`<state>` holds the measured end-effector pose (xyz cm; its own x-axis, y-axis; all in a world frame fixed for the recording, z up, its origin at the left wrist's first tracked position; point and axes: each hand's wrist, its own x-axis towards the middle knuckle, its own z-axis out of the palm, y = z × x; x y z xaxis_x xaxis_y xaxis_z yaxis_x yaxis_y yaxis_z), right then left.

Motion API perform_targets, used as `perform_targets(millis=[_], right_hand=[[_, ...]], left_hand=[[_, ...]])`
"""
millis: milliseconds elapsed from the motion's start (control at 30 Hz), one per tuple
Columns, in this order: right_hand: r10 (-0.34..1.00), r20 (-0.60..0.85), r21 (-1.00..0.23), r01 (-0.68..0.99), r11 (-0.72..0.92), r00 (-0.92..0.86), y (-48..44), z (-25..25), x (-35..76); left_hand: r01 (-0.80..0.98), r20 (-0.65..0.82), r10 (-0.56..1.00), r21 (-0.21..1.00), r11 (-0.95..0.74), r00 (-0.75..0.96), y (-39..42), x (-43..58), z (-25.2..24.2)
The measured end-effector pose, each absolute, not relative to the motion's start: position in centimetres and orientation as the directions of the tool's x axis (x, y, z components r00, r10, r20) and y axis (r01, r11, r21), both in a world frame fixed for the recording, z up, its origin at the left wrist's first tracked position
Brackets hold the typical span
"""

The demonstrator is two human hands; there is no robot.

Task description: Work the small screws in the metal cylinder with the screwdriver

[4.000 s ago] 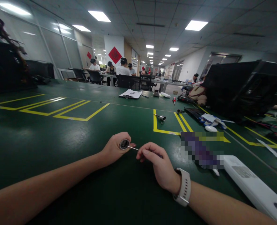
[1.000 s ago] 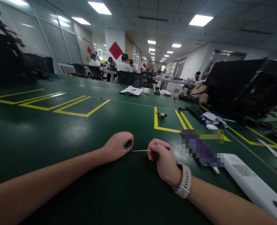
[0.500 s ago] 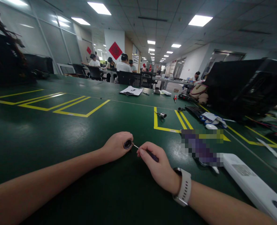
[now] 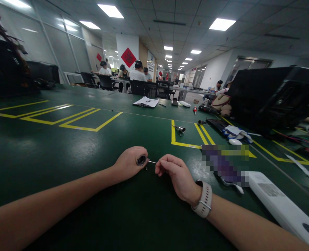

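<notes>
My left hand (image 4: 130,161) is closed around a round hollow part (image 4: 141,160) with a metallic rim and a dark inside; the open end faces me. My right hand (image 4: 176,174) pinches a screwdriver, whose thin bright shaft (image 4: 151,161) runs left to the side of the round part. The fingers hide its handle. Whether the tip sits in a screw is too small to tell. Just under the round part shows a tiny dark piece (image 4: 146,168), which I cannot make out. Beyond my hands, a silver cup-shaped metal part (image 4: 181,129) lies by a yellow tape line.
A long white device (image 4: 280,202) lies to my right, beside a blurred-out purple item (image 4: 224,167). Farther back are a clipboard with paper (image 4: 146,101), a red screwdriver (image 4: 195,110) and a cloth (image 4: 236,132). A large black case (image 4: 272,97) stands at the right.
My right hand has rolled and its fingers now cover the dark screwdriver handle that showed before. The round part has tilted slightly, and the tiny dark piece now shows below it.
</notes>
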<state>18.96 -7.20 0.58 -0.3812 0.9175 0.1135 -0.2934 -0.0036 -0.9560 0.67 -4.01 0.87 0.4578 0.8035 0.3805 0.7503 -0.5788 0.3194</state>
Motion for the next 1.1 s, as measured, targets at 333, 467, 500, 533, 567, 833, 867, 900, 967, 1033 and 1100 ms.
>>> perform_targets(millis=[333, 467, 500, 533, 567, 833, 867, 900, 967, 1033, 1100], right_hand=[[0.892, 0.089, -0.932, -0.353, -0.083, -0.444, -6.9, 0.6, 19.2], [0.906, 0.127, -0.935, -0.355, -0.027, -0.405, -7.1, 0.4, 19.1], [0.91, 0.145, -0.938, -0.347, 0.001, -0.388, -7.2, 0.4, 19.1], [0.915, 0.16, -0.943, -0.332, 0.03, -0.369, -7.3, 0.4, 19.1], [0.92, 0.173, -0.949, -0.309, 0.061, -0.351, -7.4, 0.4, 19.1], [0.912, 0.161, -0.971, -0.224, 0.079, -0.377, -7.5, 0.6, 19.0], [0.913, 0.138, -0.964, -0.265, 0.034, -0.385, -7.4, 0.6, 19.1], [0.912, 0.117, -0.953, -0.304, -0.009, -0.393, -7.2, 0.6, 19.1], [0.907, 0.09, -0.93, -0.36, -0.071, -0.412, -6.8, 0.5, 19.2], [0.9, 0.09, -0.919, -0.385, -0.091, -0.426, -6.6, 0.5, 19.3], [0.9, 0.09, -0.914, -0.395, -0.096, -0.427, -6.6, 0.5, 19.4]], left_hand=[[0.566, 0.382, 0.758, 0.508, -0.65, 0.528, -3.9, 0.6, 1.2], [0.583, 0.385, 0.775, 0.512, -0.631, 0.5, -3.9, 0.6, 1.1], [0.604, 0.388, 0.784, 0.501, -0.62, 0.484, -3.9, 0.7, 1.1], [0.626, 0.391, 0.791, 0.485, -0.611, 0.47, -3.9, 0.7, 1.0], [0.646, 0.394, 0.795, 0.465, -0.605, 0.461, -3.9, 0.7, 1.0], [0.678, 0.396, 0.75, 0.334, -0.655, 0.53, -3.9, 0.5, 1.0], [0.668, 0.393, 0.747, 0.342, -0.661, 0.537, -3.9, 0.5, 1.0], [0.656, 0.389, 0.744, 0.355, -0.666, 0.544, -4.0, 0.5, 1.0], [0.626, 0.382, 0.738, 0.391, -0.675, 0.557, -4.0, 0.5, 1.1], [0.596, 0.38, 0.736, 0.432, -0.677, 0.56, -3.9, 0.5, 1.2], [0.574, 0.382, 0.739, 0.468, -0.672, 0.554, -3.9, 0.6, 1.2]])
